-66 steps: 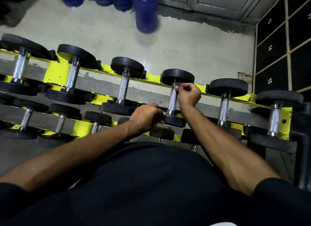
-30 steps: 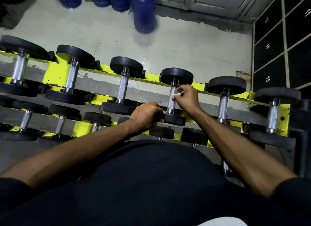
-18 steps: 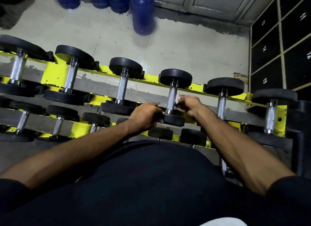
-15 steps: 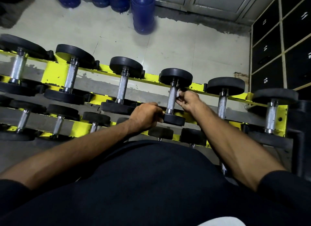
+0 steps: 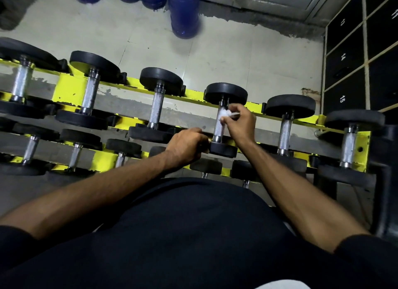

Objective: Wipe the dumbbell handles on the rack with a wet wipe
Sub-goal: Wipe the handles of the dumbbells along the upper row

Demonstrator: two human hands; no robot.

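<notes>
Our right hand pinches a white wipe against the far part of a steel handle, on the yellow rack. Our left hand curls over the rack's near rail beside it. Pale tiled floor lies beyond, with blue bottles far off. Black lockers at right read 14 and 15.

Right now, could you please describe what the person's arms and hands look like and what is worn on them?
The left forearm and right forearm are bare. The left hand and right hand wear no gloves; no watch, band or ring shows. Short dark sleeves, left sleeve and right sleeve, match the dark top.
</notes>
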